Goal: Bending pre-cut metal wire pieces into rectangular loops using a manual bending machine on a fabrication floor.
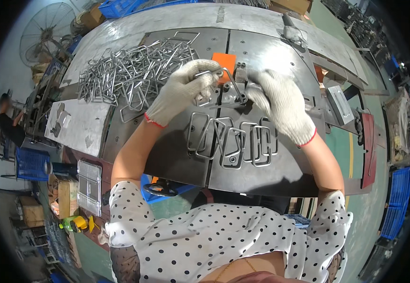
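My left hand point(184, 87), in a white knit glove with a red cuff, is pinched closed on a bent metal wire frame point(231, 81). That frame slants down to the right over a small metal fixture point(239, 75) bolted to the table. My right hand point(282, 104), gloved the same way, is at the fixture's right side. Its fingers look curled and a little blurred, and what they grip is hidden. An orange block point(224, 65) stands just behind the fixture. Nearer to me lie several rounded rectangular wire frames point(233, 149), partly overlapping.
A tangled heap of wire frames point(134, 70) covers the table's far left. The dark steel tabletop point(176, 160) has a seam and bolt holes. At right lie a grey metal box point(339, 104) and a cabled tool point(293, 35). A person point(11, 123) is at far left.
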Demonstrator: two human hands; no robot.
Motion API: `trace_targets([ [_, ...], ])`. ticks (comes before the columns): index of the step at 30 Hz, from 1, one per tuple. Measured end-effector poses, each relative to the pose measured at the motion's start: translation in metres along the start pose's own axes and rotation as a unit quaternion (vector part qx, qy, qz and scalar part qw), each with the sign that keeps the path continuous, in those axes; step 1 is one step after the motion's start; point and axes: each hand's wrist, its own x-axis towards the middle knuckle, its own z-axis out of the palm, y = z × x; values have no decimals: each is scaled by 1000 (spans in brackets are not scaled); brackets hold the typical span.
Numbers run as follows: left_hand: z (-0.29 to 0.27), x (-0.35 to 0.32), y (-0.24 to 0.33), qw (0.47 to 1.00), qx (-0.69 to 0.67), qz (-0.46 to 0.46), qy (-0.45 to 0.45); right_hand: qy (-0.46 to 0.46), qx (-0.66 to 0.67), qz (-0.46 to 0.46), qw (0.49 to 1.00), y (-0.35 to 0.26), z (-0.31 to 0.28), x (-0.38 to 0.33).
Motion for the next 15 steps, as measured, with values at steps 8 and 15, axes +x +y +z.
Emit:
trace_targets([
  [8, 1, 5, -9, 1000, -24, -13, 7, -80, 293, 46, 952, -8, 29, 66],
  [15, -28, 20, -19, 996, -58, -5, 68, -30, 385, 154, 909, 36, -10, 64],
])
